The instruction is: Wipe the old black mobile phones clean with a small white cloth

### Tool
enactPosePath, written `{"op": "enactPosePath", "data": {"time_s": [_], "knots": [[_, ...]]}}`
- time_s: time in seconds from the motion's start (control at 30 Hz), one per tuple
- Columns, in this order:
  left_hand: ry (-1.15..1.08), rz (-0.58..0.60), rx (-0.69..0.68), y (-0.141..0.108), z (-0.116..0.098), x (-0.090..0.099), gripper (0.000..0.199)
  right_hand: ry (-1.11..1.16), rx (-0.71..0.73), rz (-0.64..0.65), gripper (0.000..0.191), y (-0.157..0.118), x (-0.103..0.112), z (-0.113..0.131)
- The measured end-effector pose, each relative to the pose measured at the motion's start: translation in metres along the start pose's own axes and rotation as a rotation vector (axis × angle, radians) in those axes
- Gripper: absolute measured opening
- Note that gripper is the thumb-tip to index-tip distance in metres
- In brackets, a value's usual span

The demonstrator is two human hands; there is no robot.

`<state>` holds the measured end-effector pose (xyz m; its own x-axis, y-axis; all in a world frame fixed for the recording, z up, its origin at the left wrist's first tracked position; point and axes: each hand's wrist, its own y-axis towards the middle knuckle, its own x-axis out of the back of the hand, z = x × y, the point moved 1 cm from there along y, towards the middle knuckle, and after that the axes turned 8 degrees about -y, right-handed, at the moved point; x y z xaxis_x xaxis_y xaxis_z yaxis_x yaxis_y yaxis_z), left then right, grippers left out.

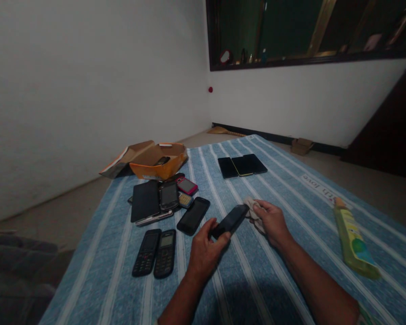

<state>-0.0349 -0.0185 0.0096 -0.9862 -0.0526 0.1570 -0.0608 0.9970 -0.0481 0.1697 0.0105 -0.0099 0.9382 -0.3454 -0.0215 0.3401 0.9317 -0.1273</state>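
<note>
My left hand (206, 248) grips a black smartphone (230, 221) by its near end, fingers on one edge and thumb on the other. The phone is tilted above the striped cloth. In my right hand (271, 222) is a crumpled pale cloth (253, 214), pinched against the phone's far end. Left of my hands lies another black smartphone (193, 215), flat on the bed cover. Two keypad phones, a black one (146, 252) and one with a grey screen (165, 253), rest side by side nearer to me.
A pile of phones (145, 201) sits beside an open orange box (159, 169) with a phone inside. Three dark phones (242, 165) lie farther back. A bottle of yellow-green liquid (353, 241) lies at the right on the blue striped cover (291, 198). White walls stand behind.
</note>
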Motion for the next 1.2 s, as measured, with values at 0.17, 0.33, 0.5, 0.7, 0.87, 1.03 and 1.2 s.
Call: {"op": "enactPosePath", "data": {"time_s": [0.17, 0.33, 0.5, 0.7, 0.87, 1.03, 1.2], "knots": [[-0.129, -0.021, 0.066, 0.000, 0.000, 0.001, 0.065, -0.145, 0.055, -0.089, 0.047, 0.001, 0.004, 0.002], [-0.196, -0.035, 0.106, -0.002, -0.002, -0.002, 0.068, -0.260, -0.038, 0.181, 0.047, -0.008, 0.000, 0.003], [-0.297, 0.003, 0.094, -0.005, 0.003, -0.009, 0.067, -0.003, -0.191, 0.312, 0.052, -0.025, -0.016, 0.007], [-0.342, 0.020, 0.044, -0.005, 0.007, -0.011, 0.076, 0.068, -0.139, 0.225, 0.047, -0.028, -0.024, 0.007], [-0.454, 0.039, 0.079, -0.006, 0.008, -0.012, 0.078, 0.120, -0.114, 0.269, 0.043, -0.024, -0.019, 0.007], [-0.593, 0.105, 0.210, -0.006, 0.008, -0.009, 0.056, 0.119, -0.089, 0.359, 0.040, -0.025, -0.013, 0.011], [-0.618, 0.226, 0.250, -0.006, 0.008, -0.007, 0.047, 0.094, -0.059, 0.438, 0.038, -0.023, -0.007, 0.014]]}}
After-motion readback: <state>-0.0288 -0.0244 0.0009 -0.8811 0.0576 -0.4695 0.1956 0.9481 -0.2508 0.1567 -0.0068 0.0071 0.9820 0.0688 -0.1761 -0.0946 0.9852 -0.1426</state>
